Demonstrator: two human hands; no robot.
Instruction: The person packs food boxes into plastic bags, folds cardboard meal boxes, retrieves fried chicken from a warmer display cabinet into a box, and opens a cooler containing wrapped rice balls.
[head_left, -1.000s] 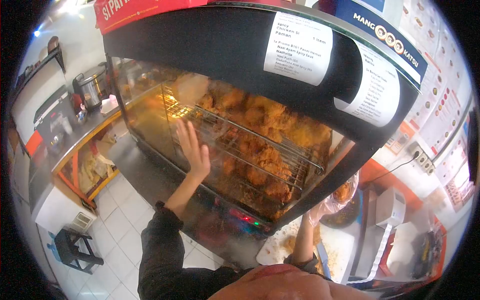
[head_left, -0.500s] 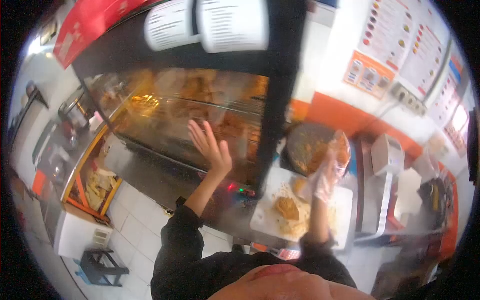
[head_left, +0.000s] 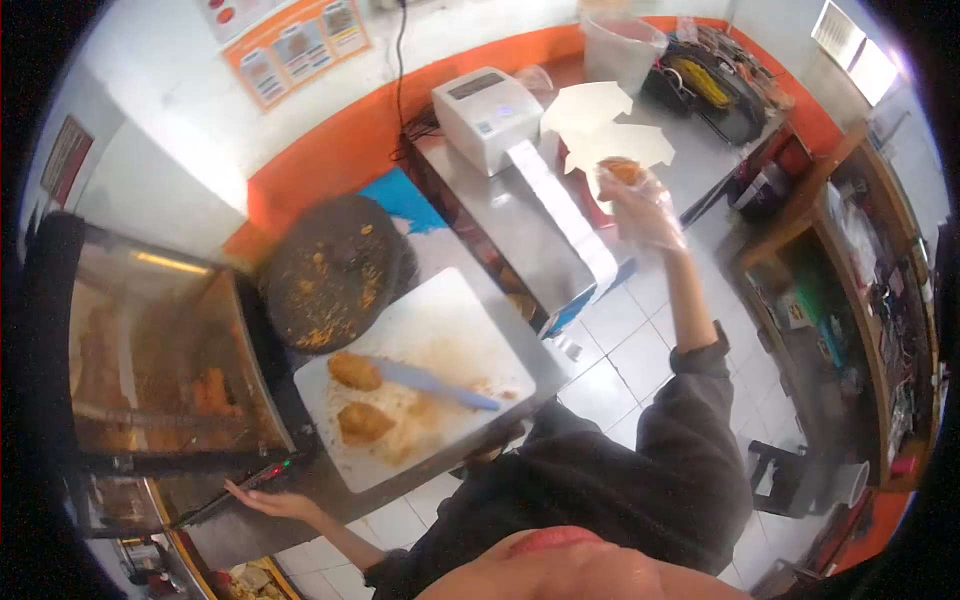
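Note:
My right hand (head_left: 645, 215), in a clear plastic glove, grips a browned piece of fried chicken (head_left: 624, 170). It is held out in front of the cream paper sheets (head_left: 600, 125) on the metal counter. My bare left hand (head_left: 268, 502) is open, its fingers stretched out near the lower edge of the glass display case (head_left: 170, 370). Two more pieces of fried chicken, one (head_left: 355, 371) above the other (head_left: 363, 423), lie on a stained white cutting board (head_left: 465, 310). Beside the upper piece rests a long bluish-grey tool (head_left: 435, 383), perhaps a knife. Crumbs dot a dark round stone mortar (head_left: 325, 270).
A white label printer (head_left: 490, 115) with a strip of labels (head_left: 565, 215) stands on the metal counter. Behind it are a whitish bucket (head_left: 620, 55) and a black bag (head_left: 710, 95). Wooden shelves (head_left: 830, 280) and a black stool (head_left: 785, 480) stand on the right.
The view has swung right, away from the display case. My right hand has carried the chicken from above the mortar over to the paper sheets. My left hand has lowered.

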